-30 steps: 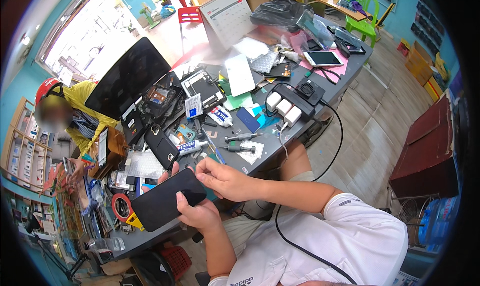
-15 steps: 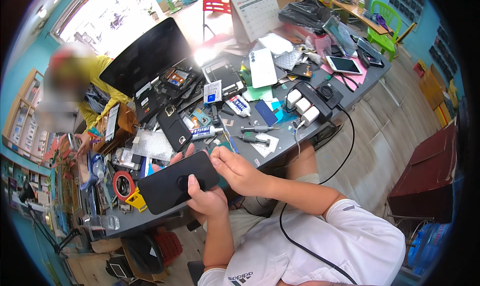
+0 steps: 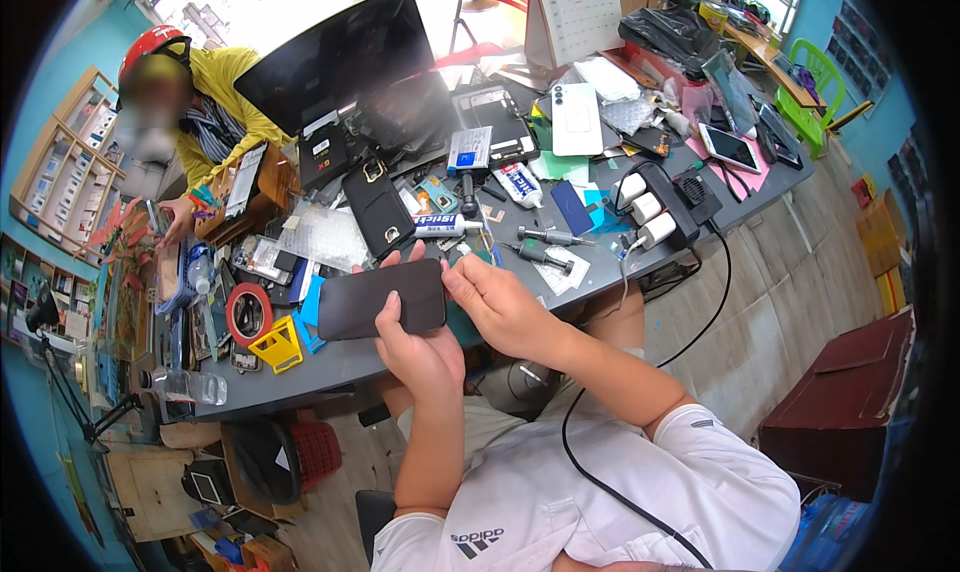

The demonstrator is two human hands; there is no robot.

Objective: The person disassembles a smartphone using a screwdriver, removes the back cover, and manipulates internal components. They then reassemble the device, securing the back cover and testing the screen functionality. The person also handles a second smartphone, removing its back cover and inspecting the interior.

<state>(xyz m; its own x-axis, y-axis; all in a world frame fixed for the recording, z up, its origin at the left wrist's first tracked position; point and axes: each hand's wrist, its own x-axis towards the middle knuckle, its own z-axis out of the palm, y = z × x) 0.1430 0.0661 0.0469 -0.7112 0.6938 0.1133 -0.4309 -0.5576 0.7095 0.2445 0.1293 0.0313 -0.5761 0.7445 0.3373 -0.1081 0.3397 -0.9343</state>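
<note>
A black smartphone (image 3: 350,302) lies across my left hand (image 3: 425,357), its dark screen facing up. My left thumb presses on the screen while the other fingers support the phone from beneath and show past its far edge. At the phone's right end, my right hand (image 3: 510,312) is closed in a pinch, thumb against fingertips. What sits in that pinch, if anything, is too small to tell. Just beyond the phone lie a black phone frame (image 3: 378,207) and a glue tube (image 3: 438,225). Two screwdrivers (image 3: 555,237) rest right of them.
A laptop (image 3: 340,57) stands at the back left. White chargers (image 3: 645,207) fill a power strip at right, its black cable (image 3: 720,302) curving down beside my arm. Red tape (image 3: 249,314) and a yellow stand (image 3: 276,344) lie left. A person in yellow (image 3: 225,82) is across the table.
The phone has turned more level and moved slightly up and right with my left hand. My right hand stays pinched at its end. The whole view has shifted.
</note>
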